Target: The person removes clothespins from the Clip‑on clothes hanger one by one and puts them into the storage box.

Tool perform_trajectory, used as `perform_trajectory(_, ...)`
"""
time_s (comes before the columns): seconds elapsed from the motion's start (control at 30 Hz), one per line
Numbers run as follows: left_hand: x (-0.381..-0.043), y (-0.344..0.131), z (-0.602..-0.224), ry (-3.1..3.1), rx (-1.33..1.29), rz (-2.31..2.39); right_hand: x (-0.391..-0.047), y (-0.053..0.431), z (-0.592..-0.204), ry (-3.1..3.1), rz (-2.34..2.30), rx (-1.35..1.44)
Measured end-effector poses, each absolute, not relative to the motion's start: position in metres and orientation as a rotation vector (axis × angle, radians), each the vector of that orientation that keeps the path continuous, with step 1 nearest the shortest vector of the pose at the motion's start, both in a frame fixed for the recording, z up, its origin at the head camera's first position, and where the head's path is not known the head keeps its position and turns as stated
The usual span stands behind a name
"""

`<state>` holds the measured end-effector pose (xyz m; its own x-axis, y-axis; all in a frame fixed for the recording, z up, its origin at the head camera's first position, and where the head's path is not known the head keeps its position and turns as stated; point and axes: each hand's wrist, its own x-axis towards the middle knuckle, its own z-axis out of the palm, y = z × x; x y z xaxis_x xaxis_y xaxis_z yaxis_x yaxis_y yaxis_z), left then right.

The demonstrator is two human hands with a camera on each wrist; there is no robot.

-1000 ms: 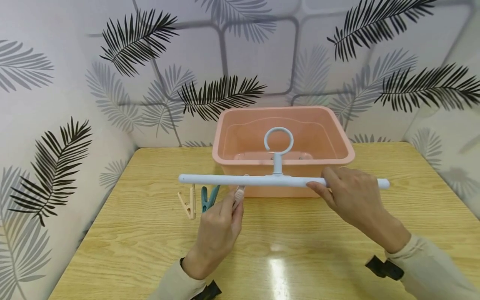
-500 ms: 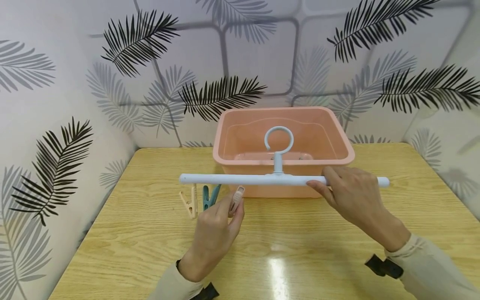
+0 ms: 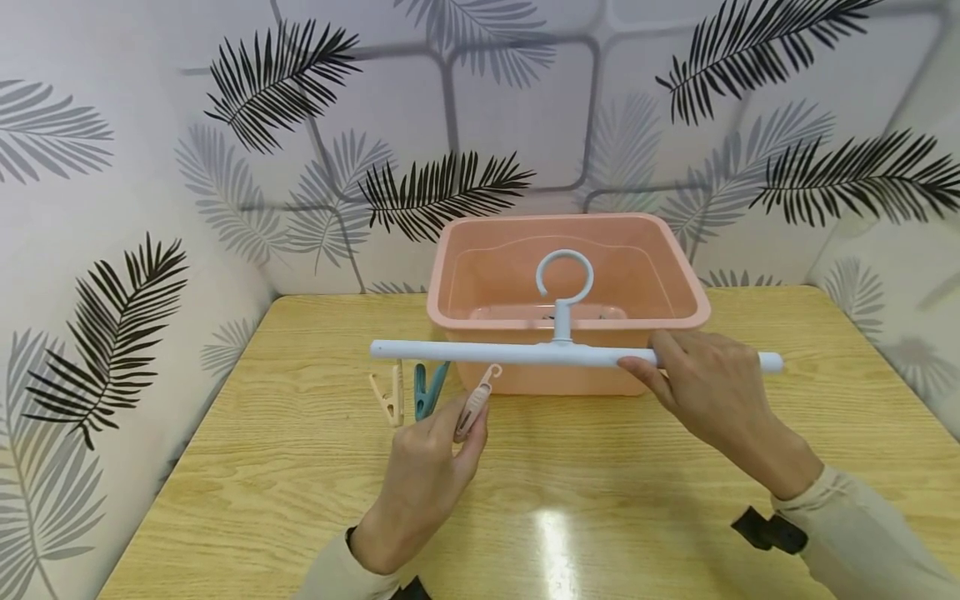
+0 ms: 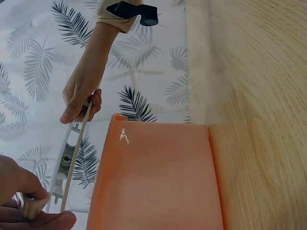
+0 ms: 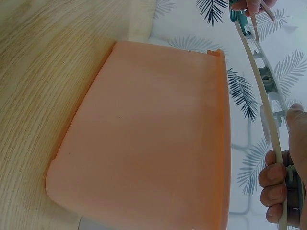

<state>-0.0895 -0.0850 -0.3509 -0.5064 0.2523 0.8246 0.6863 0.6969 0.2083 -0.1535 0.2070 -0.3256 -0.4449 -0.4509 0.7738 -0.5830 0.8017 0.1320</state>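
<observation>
My right hand (image 3: 708, 392) grips the right part of a pale blue clothes hanger (image 3: 480, 353), held level with its round hook up. A beige clothespin (image 3: 397, 396) and a teal clothespin (image 3: 427, 392) hang below the hanger's left part. My left hand (image 3: 427, 467) pinches a pale pink clothespin (image 3: 472, 410) whose small open hook shows just below the bar. In the left wrist view the pink clothespin (image 4: 31, 206) is partly covered by fingers. The right wrist view shows the hanger's hollow underside (image 5: 268, 79) and curled right-hand fingers (image 5: 274, 192).
A salmon-pink plastic tub (image 3: 577, 325) stands behind the hanger, against the patterned wall covering (image 3: 517, 108). A few small things lie at its bottom, too hidden to name. The wooden table (image 3: 600, 500) stretches in front.
The hanger has shifted slightly right, its left end rising, and the hanging clothespins moved with it. The pink clothespin's tip, at the bar before, now shows below it.
</observation>
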Motion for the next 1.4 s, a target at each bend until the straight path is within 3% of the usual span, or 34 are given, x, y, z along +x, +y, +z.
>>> perform_trajectory(0.73, -0.099, -0.099, -0.299, -2.126, -0.884, -0.629, -0.152, 0.213, -0.334, -2.121, 0.217, 0.766)
perform_trajectory(1.4, -0.156, -0.116, -0.222, -2.261, -0.903, -0.612, -0.145, 0.215, -0.348, -2.150, 0.226, 0.800)
